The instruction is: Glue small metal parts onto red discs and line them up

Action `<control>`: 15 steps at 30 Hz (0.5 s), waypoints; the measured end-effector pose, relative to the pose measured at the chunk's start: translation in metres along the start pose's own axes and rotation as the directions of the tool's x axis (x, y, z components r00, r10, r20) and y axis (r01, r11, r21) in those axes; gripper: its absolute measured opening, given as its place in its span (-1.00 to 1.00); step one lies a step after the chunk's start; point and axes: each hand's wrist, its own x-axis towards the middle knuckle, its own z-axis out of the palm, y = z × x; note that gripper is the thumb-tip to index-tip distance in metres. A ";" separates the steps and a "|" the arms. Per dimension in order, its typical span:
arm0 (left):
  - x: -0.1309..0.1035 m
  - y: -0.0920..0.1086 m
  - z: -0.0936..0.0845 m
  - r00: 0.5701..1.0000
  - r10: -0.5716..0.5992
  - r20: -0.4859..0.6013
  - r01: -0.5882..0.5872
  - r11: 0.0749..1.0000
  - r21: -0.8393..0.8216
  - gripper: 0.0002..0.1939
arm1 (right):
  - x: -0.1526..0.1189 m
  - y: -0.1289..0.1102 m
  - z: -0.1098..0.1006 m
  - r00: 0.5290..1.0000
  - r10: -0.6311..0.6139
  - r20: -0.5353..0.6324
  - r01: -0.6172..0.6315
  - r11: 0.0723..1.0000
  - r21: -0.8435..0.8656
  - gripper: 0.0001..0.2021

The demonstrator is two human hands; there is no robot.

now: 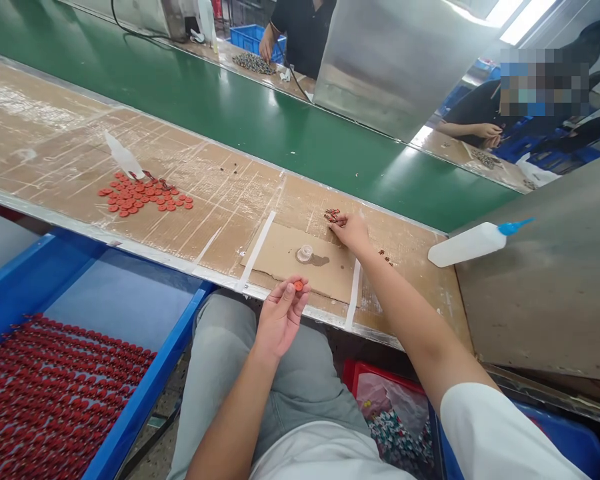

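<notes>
My left hand (281, 317), palm up near the table's front edge, pinches a small round orange-red disc (298, 285) between thumb and fingers. Farther forward and to the right, my right hand (351, 232) has its fingertips together at a little cluster of small red-and-dark parts (332, 215). Whether a part is between those fingertips is hidden. Between the hands a small clear cup (305, 253) stands on a cardboard sheet (280, 248), beside a dark wet stain. A few more small dark parts (386, 258) lie just right of my right wrist.
A pile of orange-red discs (140, 195) lies at left, with a white bottle (124, 155) beside it. Another white bottle with a blue nozzle (473, 244) leans against a metal panel at right. Behind runs a green belt (220, 100). A blue tray (173, 333) holds rows of red pieces.
</notes>
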 end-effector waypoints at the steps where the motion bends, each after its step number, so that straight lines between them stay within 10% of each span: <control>1: 0.000 0.000 0.000 1.000 -0.001 0.002 0.001 1.000 0.003 -0.84 | 0.001 0.000 0.000 1.000 0.007 0.011 -0.007 1.000 0.008 -0.76; 15: -0.002 0.002 0.001 1.000 -0.015 0.010 0.015 0.999 0.042 -0.80 | -0.024 0.002 -0.005 0.981 -0.189 0.035 0.182 0.974 0.134 -0.67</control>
